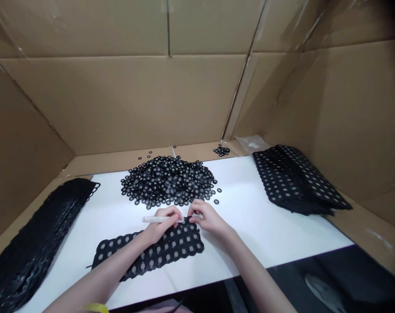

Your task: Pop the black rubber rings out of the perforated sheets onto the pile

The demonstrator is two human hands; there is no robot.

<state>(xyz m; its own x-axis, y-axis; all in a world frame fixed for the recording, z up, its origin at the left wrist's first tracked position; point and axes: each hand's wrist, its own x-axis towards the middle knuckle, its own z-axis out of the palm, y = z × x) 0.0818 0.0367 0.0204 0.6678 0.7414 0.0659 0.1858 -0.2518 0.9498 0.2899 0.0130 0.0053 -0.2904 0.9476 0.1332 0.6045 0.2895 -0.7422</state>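
A: What's in the left hand [164,221]?
B: One whitish pen-like tool [154,219], pinched between thumb and fingers, its narrow end toward the other hand. Any print on its barrel is too small to make out.
A: And the right hand [210,217]?
B: Thumb and fingertips pinch at the far edge of the black dotted sheet [184,243], near its right corner. Whether a ring is caught there too, I can't tell.
A: Where's the rest of that sheet?
B: Just one sheet, flat on the white tabletop [236,182], running from the grips toward the near left, partly under the left forearm.
A: How many rings?
B: Too many to count in the one big ring pile [167,180] just beyond both hands. Four loose ones lie past its far side, two by its right side. One small ring cluster [221,151] sits farther beyond the right hand, near one piece of clear plastic [252,142].
A: Anything off to the sides?
B: One long black bundle [37,239] well left of the grips, and one heap of dotted black sheets [282,178] well right. Its layers overlap too much to count.
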